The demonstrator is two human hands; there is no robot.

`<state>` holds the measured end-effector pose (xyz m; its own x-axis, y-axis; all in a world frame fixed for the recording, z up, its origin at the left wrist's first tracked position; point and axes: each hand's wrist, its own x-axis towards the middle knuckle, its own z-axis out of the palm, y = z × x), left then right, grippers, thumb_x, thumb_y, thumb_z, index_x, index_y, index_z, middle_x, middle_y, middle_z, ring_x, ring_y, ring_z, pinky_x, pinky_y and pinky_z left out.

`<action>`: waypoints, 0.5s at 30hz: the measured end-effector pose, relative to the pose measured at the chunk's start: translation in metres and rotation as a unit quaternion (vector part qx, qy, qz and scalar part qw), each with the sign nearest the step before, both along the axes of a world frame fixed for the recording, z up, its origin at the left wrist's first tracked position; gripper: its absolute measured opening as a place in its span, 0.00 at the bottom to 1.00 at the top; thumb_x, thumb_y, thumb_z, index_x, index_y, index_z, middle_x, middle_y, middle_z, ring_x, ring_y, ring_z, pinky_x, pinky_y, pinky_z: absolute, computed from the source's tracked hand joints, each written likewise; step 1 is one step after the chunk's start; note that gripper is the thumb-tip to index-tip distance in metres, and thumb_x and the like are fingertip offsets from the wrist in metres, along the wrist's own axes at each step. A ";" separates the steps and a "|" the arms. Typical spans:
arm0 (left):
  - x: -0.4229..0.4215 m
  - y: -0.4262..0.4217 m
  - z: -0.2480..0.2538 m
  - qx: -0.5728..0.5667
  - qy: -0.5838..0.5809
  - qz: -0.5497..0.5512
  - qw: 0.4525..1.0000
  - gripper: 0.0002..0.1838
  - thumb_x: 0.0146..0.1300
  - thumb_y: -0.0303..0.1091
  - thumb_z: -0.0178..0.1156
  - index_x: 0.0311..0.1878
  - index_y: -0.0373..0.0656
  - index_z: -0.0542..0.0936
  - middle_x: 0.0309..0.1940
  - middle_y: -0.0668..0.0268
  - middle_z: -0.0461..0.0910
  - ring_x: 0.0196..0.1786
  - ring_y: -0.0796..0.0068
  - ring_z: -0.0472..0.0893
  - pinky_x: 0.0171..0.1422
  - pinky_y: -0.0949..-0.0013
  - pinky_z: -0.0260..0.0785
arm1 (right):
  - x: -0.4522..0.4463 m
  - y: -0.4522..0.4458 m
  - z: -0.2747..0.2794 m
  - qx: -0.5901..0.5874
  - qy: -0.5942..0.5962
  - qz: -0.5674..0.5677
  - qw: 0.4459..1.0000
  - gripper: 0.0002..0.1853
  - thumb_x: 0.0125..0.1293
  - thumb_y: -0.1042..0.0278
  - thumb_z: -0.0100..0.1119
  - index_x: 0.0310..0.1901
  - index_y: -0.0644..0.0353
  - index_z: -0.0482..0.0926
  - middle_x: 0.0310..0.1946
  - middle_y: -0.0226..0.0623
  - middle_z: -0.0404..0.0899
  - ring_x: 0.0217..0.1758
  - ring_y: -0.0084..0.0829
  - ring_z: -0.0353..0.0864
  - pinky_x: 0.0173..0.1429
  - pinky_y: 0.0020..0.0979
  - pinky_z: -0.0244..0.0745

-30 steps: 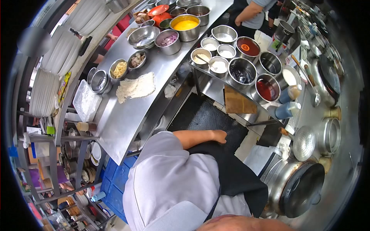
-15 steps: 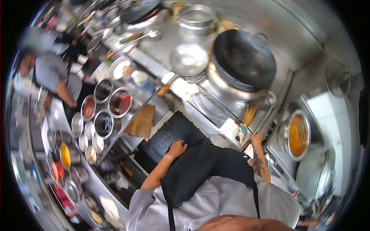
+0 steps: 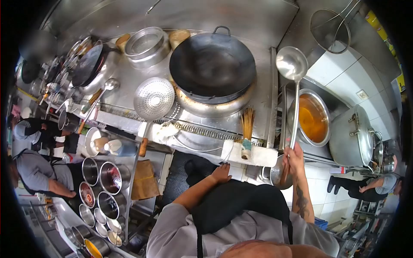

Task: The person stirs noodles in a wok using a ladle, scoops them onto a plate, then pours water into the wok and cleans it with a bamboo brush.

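Observation:
My right hand (image 3: 294, 160) is closed around the handle of a long steel ladle (image 3: 297, 99). The ladle stands nearly upright in the view, its round bowl at the top, beside a steel pot of orange-brown liquid (image 3: 313, 120). My left hand (image 3: 221, 173) hangs in front of the black apron (image 3: 241, 195), fingers loosely stretched and holding nothing. Ahead sits a dark wok (image 3: 213, 66) on a burner ring, with no food visible in it. A bamboo wok brush (image 3: 247, 133) lies on a white cloth (image 3: 262, 155) at the stove's front edge.
A perforated skimmer (image 3: 154, 99) rests left of the wok, its wooden handle over the edge. Several steel pots of sauces (image 3: 111, 177) fill the left shelf. A large lidded pot (image 3: 352, 135) stands at right. Co-workers (image 3: 43, 172) are at left, another person (image 3: 376, 187) far right.
My view has swung right. My right hand now has the ladle raised upright, clear of the stove edge. The fingers of my left hand have straightened from a looser curl.

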<state>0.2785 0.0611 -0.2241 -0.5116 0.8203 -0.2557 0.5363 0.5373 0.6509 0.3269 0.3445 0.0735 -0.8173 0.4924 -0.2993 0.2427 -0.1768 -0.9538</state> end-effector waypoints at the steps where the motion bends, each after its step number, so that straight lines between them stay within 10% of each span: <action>1: -0.001 0.009 -0.012 -0.021 0.008 -0.013 1.000 0.42 0.62 0.49 0.57 0.69 0.26 0.57 0.67 0.37 0.61 0.69 0.39 0.63 0.71 0.47 0.59 | 0.006 0.001 0.011 -0.001 -0.026 -0.008 1.000 0.19 0.66 0.75 0.52 0.58 0.63 0.68 0.23 0.30 0.70 0.15 0.20 0.67 0.18 0.24 0.65; 4: -0.001 0.027 -0.017 -0.105 -0.005 -0.063 0.992 0.47 0.63 0.52 0.55 0.74 0.29 0.48 0.75 0.41 0.49 0.77 0.43 0.50 0.78 0.46 0.44 | 0.023 0.008 0.042 -0.008 -0.029 -0.016 0.999 0.18 0.65 0.75 0.52 0.57 0.63 0.69 0.23 0.30 0.70 0.14 0.20 0.67 0.17 0.24 0.64; 15: 0.006 0.047 -0.016 -0.079 0.019 -0.044 0.996 0.47 0.56 0.48 0.60 0.70 0.25 0.54 0.71 0.39 0.56 0.75 0.43 0.54 0.79 0.48 0.44 | 0.084 0.026 0.106 0.139 -0.086 -0.133 0.978 0.21 0.64 0.77 0.49 0.59 0.69 0.67 0.23 0.29 0.69 0.12 0.20 0.68 0.15 0.23 0.64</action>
